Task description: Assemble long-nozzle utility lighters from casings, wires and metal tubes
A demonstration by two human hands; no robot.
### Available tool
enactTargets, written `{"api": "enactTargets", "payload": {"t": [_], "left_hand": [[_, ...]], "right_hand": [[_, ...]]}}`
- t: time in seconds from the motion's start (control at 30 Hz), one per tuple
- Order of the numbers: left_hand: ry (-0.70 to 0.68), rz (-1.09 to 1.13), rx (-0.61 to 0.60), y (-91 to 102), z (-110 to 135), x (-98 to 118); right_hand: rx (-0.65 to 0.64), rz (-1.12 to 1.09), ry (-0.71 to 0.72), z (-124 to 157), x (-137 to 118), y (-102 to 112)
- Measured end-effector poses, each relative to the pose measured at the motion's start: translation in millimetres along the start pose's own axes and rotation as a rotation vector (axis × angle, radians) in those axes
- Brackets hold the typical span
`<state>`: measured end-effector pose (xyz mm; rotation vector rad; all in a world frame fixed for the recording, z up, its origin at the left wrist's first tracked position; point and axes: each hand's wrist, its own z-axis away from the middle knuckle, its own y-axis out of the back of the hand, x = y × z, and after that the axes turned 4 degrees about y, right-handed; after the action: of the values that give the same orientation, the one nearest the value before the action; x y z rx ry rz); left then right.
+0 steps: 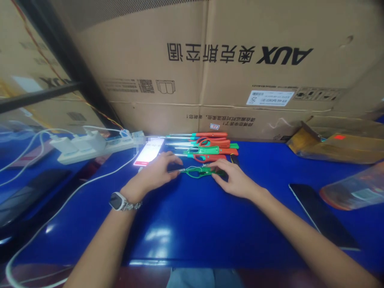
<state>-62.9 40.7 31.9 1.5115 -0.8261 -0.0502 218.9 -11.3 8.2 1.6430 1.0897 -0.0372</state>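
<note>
A green long-nosed gas lighter (198,172) lies flat on the blue table in front of me, its casing apparently open with a thin wire along it. My left hand (159,172), a watch on its wrist, curls over the metal tube end, the thumb against it. At the handle end, my right hand (232,178) pinches the casing between thumb and fingers. Just beyond, several orange and green gas lighters (211,142) are laid in a row, tubes to the left. One green casing (207,150) among them looks open. The insides under my right fingers are partly hidden.
A lit phone (149,152) sits left of the lighters. Further left are a white power strip (99,147) and its cables. At right lie a dark phone (324,216), a plastic jar (354,190) and an opened carton (336,146). A large cardboard box (210,80) stands behind.
</note>
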Motion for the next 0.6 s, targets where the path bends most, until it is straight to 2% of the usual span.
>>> {"api": "enactTargets", "payload": {"t": [0.1, 0.2, 0.43, 0.6], "left_hand": [[0.04, 0.029, -0.086, -3.5, -1, -4], [0.021, 0.061, -0.119, -9.4, -4, -4], [-0.058, 0.051, -0.096, -17.1, -5, -6], [0.009, 0.062, 0.007, -9.8, -3, -6]], "right_hand": [[0.053, 0.084, 0.041, -6, -4, -3], [0.057, 0.147, 0.058, -12, -7, -8], [0.025, 0.158, 0.056, -12, -7, -12], [0.018, 0.197, 0.021, -32, -1, -5]]}}
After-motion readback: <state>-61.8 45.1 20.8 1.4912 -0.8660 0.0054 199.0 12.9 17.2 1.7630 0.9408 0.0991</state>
